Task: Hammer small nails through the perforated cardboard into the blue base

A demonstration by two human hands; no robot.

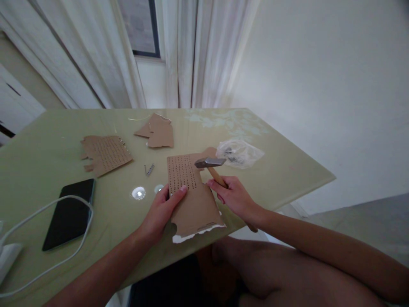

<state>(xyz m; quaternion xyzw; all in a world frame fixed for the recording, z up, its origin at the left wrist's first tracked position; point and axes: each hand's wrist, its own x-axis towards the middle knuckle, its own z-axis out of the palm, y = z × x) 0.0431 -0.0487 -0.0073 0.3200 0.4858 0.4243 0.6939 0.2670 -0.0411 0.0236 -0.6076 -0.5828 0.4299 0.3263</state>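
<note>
— Holding that punched cardboard piece flat on the tabletop, your left hand has its thumb pressed on the sheet's left edge, right beside the rows of holes. Your right hand has its grip wrapped tight round the wooden handle of the hammer, whose head hangs just above the far right corner of the sheet.

— What could go wrong from here?

— That thumb sits near the hammer's head, so a stray blow could catch it (the sheet also overhangs the near edge, so it could tip or tear there). The surface looks glassy; I'd judge a hard strike might mark or crack it. The loose nails just left of the sheet could roll, and the phone with its white cable lies at near left, well apart but on the same surface.

— Any writing to read?

— None that I can make out. The other cardboard scraps and the plastic bag at far right show no label, and the phone's screen is dark.
</note>
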